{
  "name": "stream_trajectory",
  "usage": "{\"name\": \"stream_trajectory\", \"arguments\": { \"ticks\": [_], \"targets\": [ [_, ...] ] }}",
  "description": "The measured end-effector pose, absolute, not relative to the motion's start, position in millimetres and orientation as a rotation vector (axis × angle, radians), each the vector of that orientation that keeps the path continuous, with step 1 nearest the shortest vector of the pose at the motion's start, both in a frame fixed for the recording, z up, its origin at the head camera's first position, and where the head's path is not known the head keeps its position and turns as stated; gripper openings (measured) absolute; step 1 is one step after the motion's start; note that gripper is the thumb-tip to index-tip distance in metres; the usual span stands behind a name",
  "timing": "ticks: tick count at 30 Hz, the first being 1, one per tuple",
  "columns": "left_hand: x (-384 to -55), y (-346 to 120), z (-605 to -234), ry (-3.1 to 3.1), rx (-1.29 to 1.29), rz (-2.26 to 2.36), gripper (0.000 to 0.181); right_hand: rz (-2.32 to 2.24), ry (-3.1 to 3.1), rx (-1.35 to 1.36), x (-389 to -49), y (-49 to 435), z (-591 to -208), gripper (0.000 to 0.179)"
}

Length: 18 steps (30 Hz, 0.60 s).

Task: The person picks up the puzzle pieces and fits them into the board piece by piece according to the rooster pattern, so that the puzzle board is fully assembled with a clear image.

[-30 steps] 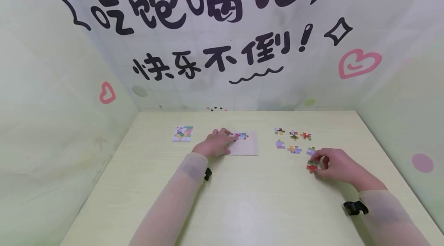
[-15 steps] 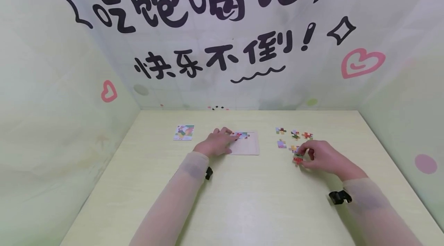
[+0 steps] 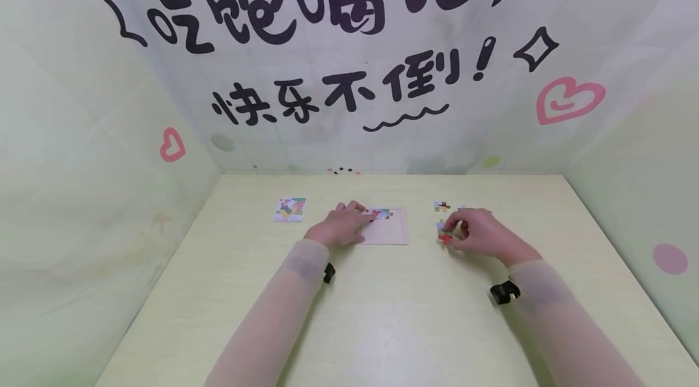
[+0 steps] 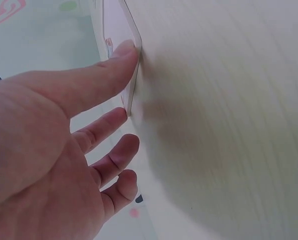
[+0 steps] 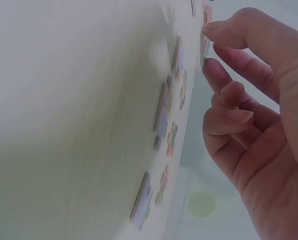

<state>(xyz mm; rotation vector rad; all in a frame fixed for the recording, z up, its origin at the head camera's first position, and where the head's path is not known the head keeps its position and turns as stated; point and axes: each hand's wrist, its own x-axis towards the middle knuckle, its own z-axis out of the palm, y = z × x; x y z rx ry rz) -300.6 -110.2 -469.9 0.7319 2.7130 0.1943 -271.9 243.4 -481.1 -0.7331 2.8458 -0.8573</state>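
Right wrist: right hand (image 5: 253,115) pinches one puzzle piece (image 3: 445,239) near six others (image 5: 161,110).

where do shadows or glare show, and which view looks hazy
Head view: pale glare on the table; left wrist view: soft-edged shadows beside the puzzle board; right wrist view: hazy overall, puzzle pieces soft, broad shade across the table.

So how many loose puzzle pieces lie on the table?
6, right wrist view: near top piece, near middle piece, near bottom piece, far top piece, far middle piece, far bottom piece. Others may hide.
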Motion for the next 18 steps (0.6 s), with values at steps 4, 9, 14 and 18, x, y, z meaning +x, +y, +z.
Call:
{"name": "stream_trajectory", "arguments": {
  "ticks": [4, 9, 14, 18],
  "targets": [
    [-300.2, -110.0, -468.9, 2.714, 0.730, 0.196, 0.064, -0.910, 2.837, -0.726, -282.1, 229.1, -479.7, 0.018],
    [-300.1, -109.7, -469.0, 2.712, 0.726, 0.216, 0.064, -0.924, 2.840, -0.729, -294.8, 212.7, -480.1, 0.019],
    [-300.4, -110.3, -469.8, 2.715, 0.737, 0.200, 0.063, -0.926, 2.837, -0.716, -303.1, 198.5, -479.1, 0.019],
    [-300.7, -110.5, -470.1, 2.720, 0.739, 0.183, 0.063, -0.927, 2.839, -0.735, -309.0, 189.3, -479.3, 0.018]
  ]
}}
